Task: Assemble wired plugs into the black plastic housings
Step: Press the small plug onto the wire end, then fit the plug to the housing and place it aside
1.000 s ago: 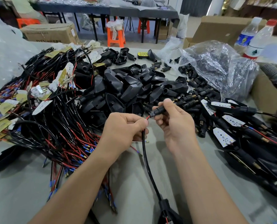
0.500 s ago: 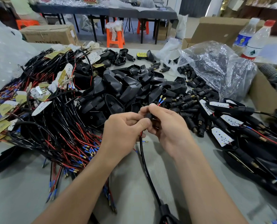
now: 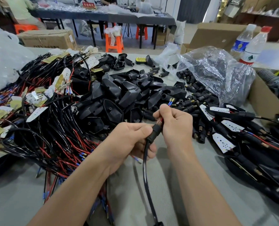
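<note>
My left hand (image 3: 130, 141) grips a small black tubular plug sleeve (image 3: 154, 132) threaded on a black cable (image 3: 146, 173) that runs down toward me. My right hand (image 3: 176, 126) pinches the cable's red and blue wires (image 3: 161, 120) just above the sleeve; their brass-tipped ends (image 3: 171, 101) stick out above its thumb. A heap of loose black plastic housings (image 3: 119, 98) lies behind both hands. Small black plugs (image 3: 189, 101) are scattered to the right of that heap.
A tangle of black and red wired harnesses with LED boards (image 3: 46, 111) fills the left. Finished assemblies (image 3: 249, 141) lie at the right. A clear plastic bag (image 3: 217, 74), two water bottles (image 3: 249, 44) and a cardboard box (image 3: 266, 98) stand at the back right.
The sleeve has slid down the cable from my right hand's fingertips into my left hand's grip. The wire ends now poke out above my right hand, which pulls them upward.
</note>
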Tool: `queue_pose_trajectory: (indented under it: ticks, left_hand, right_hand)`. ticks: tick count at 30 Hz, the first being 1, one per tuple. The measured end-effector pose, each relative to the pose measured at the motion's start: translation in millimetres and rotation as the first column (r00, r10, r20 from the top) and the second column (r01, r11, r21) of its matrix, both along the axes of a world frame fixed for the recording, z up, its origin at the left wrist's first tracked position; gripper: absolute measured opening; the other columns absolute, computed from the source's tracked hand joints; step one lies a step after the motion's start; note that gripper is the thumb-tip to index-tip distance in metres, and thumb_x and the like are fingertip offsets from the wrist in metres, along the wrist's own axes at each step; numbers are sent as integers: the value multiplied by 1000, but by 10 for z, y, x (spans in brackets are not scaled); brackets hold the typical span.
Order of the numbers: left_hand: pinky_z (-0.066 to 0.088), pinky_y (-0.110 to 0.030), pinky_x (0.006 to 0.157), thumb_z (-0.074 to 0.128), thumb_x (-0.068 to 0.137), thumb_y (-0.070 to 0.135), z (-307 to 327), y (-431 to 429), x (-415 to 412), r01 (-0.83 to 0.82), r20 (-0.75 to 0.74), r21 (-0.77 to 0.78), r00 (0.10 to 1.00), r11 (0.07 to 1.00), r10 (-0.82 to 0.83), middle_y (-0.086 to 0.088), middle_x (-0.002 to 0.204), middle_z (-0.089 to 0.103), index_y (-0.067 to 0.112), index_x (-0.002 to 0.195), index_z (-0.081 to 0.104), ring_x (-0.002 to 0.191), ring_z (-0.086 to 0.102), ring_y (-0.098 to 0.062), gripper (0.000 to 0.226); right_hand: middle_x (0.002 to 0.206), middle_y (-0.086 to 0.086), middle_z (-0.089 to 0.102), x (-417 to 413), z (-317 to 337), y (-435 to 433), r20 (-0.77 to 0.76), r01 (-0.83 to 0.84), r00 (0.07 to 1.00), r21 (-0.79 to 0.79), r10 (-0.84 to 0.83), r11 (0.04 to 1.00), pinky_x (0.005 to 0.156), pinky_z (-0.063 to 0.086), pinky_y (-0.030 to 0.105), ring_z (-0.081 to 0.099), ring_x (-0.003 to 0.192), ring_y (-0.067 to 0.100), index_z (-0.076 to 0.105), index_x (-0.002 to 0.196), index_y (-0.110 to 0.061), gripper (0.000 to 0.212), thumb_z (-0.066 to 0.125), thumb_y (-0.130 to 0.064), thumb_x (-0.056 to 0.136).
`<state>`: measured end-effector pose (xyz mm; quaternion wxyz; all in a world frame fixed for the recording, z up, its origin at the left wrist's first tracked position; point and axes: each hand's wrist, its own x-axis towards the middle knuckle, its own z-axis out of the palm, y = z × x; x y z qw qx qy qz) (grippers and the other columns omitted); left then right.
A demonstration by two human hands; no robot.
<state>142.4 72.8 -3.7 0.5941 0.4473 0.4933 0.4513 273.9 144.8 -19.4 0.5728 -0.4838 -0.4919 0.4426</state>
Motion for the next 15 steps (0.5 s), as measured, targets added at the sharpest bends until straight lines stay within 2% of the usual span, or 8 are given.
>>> queue_pose_trajectory:
  ticks: [3, 4, 6, 9, 12, 15]
  left_hand:
    - [59, -34, 55, 74, 94, 14, -69, 6, -3, -57, -180, 65, 981, 996, 68, -16, 69, 74, 31, 93, 84, 58, 68, -26, 20]
    - [59, -38, 58, 79, 90, 13, -89, 6, 6, -75, -207, 78, 974, 994, 89, -16, 68, 74, 33, 90, 84, 57, 68, -26, 21]
    - [59, -35, 58, 80, 89, 13, -102, 0, 10, -89, -182, 82, 978, 993, 103, -14, 67, 74, 34, 90, 83, 57, 69, -23, 21]
    - [58, -31, 56, 78, 91, 17, -71, -6, -26, 23, -170, 28, 985, 999, -18, -16, 70, 74, 32, 99, 82, 56, 68, -23, 17]
    - [57, -30, 59, 74, 88, 25, -34, -5, -128, 190, -164, -43, 967, 981, -195, -18, 74, 74, 27, 110, 79, 59, 67, -24, 22]
    - [58, -29, 66, 73, 91, 24, -28, 3, -251, 279, -116, -56, 952, 959, -284, -19, 80, 75, 23, 117, 78, 67, 70, -25, 27]
  right_hand:
    - [46, -5, 55, 18, -78, 83, 47, 101, 994, -68, -98, 993, 52, 39, 25, 46, 43, 9, 73, 58, -17, 42, 62, -27, 97]
    - [46, -6, 55, 39, -94, 122, 23, 140, 990, -111, -139, 984, 50, 37, 26, 45, 42, 10, 72, 58, -15, 43, 61, -27, 98]
    - [46, -5, 55, 85, -96, 201, -109, 199, 968, -202, -224, 959, 43, 33, 23, 41, 37, 11, 71, 60, -13, 43, 59, -24, 100]
    - [50, -2, 56, 201, -75, 301, -299, 240, 898, -282, -323, 929, 36, 30, 18, 39, 33, 7, 68, 66, -8, 40, 56, -20, 103]
    - [53, 0, 56, 327, -53, 346, -425, 263, 827, -283, -367, 922, 35, 30, 16, 39, 33, 5, 66, 70, -6, 39, 54, -20, 105]
    - [52, -1, 55, 437, -13, 348, -552, 245, 749, -283, -366, 927, 36, 31, 17, 41, 35, 6, 64, 74, -5, 37, 52, -20, 106]
